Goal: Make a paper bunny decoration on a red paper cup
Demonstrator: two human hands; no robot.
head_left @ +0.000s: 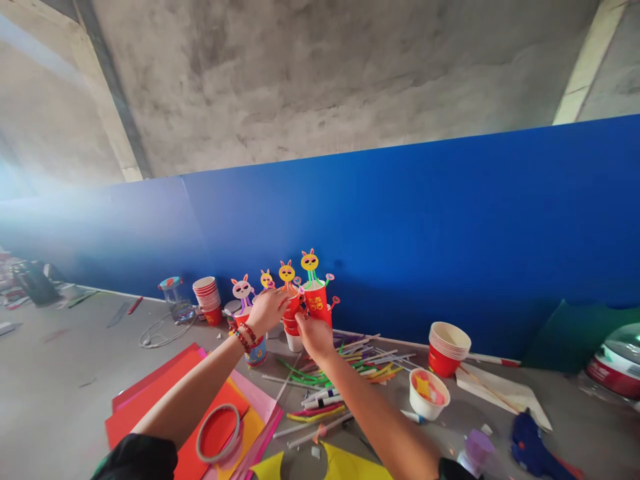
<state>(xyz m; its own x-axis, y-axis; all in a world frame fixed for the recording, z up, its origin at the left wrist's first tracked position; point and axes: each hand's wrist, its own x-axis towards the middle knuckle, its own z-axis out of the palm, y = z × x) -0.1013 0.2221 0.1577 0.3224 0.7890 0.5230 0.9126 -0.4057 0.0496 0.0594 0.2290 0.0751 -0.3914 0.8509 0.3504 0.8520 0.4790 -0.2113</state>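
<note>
Both hands reach to the back of the table, near the blue partition. My left hand [269, 311], with a beaded bracelet at the wrist, has its fingers on a red paper cup [291, 311] topped by a yellow animal face. My right hand [316, 337] is closed at the lower part of that cup, beside a taller red cup [316, 301] with gold characters and a yellow face on green stems. To the left stands a cup with a pink-white face [242, 290], above a blue patterned cup [256, 353]. Another small yellow face [267, 279] shows behind my left hand.
Pipe cleaners and markers [323, 399] lie before the cups. Coloured paper [150, 407] and a tape roll [219, 433] are front left. Stacked cups [449, 347], a white bowl [429, 395] and a blue glue gun [535, 443] sit right.
</note>
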